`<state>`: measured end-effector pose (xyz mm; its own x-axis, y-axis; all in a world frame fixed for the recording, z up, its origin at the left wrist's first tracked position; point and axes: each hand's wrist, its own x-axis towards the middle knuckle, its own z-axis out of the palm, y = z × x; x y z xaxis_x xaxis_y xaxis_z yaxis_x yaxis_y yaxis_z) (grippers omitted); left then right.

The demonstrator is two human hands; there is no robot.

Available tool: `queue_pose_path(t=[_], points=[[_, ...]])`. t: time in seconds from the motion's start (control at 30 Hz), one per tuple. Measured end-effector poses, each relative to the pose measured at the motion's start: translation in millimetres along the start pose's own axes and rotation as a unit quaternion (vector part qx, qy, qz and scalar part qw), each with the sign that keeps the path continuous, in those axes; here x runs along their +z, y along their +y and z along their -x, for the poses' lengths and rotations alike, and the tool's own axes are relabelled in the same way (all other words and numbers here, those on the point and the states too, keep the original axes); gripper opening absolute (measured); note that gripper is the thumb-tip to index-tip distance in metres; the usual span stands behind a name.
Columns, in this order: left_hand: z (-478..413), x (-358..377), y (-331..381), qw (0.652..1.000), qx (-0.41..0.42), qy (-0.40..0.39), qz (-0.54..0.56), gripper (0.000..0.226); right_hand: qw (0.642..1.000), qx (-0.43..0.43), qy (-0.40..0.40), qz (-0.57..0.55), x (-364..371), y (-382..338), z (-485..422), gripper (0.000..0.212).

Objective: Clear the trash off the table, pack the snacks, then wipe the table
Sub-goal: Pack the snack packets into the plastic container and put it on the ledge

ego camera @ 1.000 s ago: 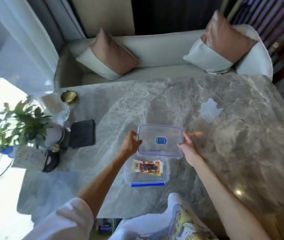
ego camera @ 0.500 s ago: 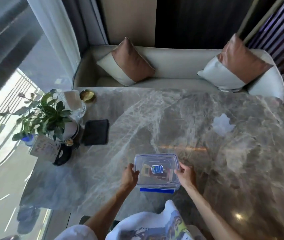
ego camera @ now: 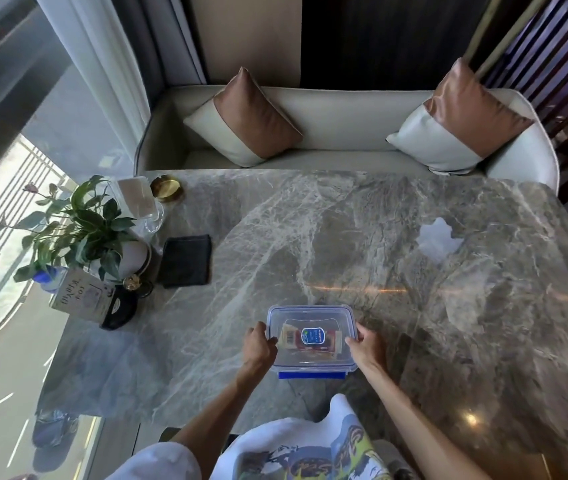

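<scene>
A clear plastic container (ego camera: 311,362) with blue clips stands near the front edge of the marble table (ego camera: 275,237). Its clear lid (ego camera: 310,315), with a blue sticker, lies flat on top. A red and yellow snack packet (ego camera: 293,338) shows through the lid. My left hand (ego camera: 257,344) grips the lid's left edge, thumb on top. My right hand (ego camera: 365,345) grips the right edge the same way. A folded black cloth (ego camera: 185,260) lies on the table at the left.
A potted plant (ego camera: 81,233), a card box (ego camera: 78,299), a black object (ego camera: 120,308), a glass jar (ego camera: 140,202) and a gold dish (ego camera: 166,189) crowd the left edge. A pale wet patch (ego camera: 440,240) marks the right. A sofa (ego camera: 338,126) with two cushions stands behind.
The lid, held beyond the container a second ago, has come down onto it and now covers the snack. Both hands stay on its sides. The camera has tilted up.
</scene>
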<state>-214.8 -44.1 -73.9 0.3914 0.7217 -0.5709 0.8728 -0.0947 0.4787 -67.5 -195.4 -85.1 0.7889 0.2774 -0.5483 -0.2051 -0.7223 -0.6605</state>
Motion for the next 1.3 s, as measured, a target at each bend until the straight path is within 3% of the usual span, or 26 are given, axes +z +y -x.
queue_pose_path(t=[0.33,0.47,0.57,0.63,0.7,0.73,0.87,1.0,1.3], points=[[-0.2,2.6,-3.0,1.000,-0.016,-0.008,-0.008,0.032,1.000,0.017,-0.001,0.016,-1.1,2.9,6.2,0.046],[-3.6,0.3,0.7,0.999,-0.020,-0.028,-0.017,0.036,0.997,0.066,-0.019,0.020,-0.4,-1.9,2.4,0.051],[-12.4,2.8,14.9,0.994,-0.010,-0.059,-0.089,0.062,0.989,0.077,-0.069,0.109,-2.6,-14.4,-4.2,0.076],[-23.8,0.7,30.4,0.981,0.035,-0.073,-0.177,0.085,0.987,0.030,-0.075,0.137,-0.9,-23.6,-5.9,0.100],[-38.2,-1.4,48.5,0.964,0.118,-0.060,-0.230,0.082,0.987,0.002,-0.075,0.142,7.5,-22.7,-6.0,0.116],[-45.5,-0.4,56.6,0.954,0.159,-0.068,-0.246,0.076,0.990,0.029,-0.084,0.112,10.9,-19.9,-5.7,0.119],[-73.4,5.1,87.5,0.915,0.189,-0.172,-0.312,0.066,0.986,0.125,-0.102,0.051,17.3,-4.6,-14.0,0.126],[-84.5,9.5,91.7,0.912,0.178,-0.291,-0.229,0.056,0.980,0.172,-0.095,0.029,22.0,-2.1,-21.6,0.129],[-79.4,22.7,76.9,0.937,0.246,-0.124,-0.216,0.044,0.951,0.265,-0.160,0.031,12.4,-15.6,-27.0,0.133]])
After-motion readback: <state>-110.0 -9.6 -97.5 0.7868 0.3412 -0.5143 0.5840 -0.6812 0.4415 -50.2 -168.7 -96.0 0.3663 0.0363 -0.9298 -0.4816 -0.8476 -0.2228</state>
